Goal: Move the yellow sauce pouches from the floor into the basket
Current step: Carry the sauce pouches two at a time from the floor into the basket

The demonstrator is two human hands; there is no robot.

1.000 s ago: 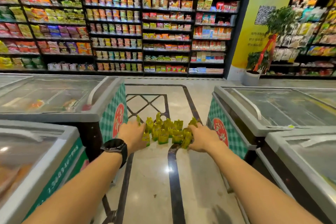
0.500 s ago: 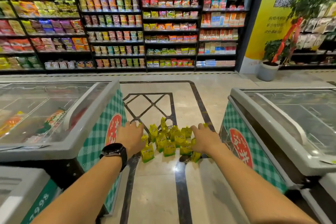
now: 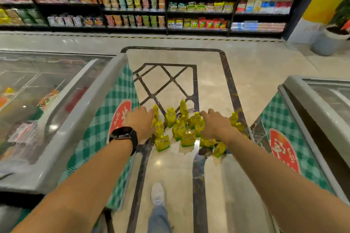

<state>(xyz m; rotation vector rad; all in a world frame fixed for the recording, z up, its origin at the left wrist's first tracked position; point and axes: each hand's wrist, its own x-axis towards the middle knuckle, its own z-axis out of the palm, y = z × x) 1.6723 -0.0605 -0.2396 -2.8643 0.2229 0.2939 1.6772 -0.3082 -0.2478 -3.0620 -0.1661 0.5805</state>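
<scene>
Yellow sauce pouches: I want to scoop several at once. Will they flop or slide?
Probably floppy: the yellow sauce pouches lean and slump at different angles. Likely tippy: several stand on narrow bases. May slide: the floor looks glossy.

Glossy yellow pouches point(image 3: 179, 128) sit between the hands on polished stone-look floor point(image 3: 255, 66). Left of the left hand point(image 3: 141, 123), the freezer point(image 3: 62, 130) has a shiny glass lid

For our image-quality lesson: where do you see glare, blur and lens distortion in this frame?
Head view: glare spots on the floor and the left freezer lid; shelves smeared soft; wide-angle lens bows the right freezer's rim; pouches fairly sharp.
</scene>
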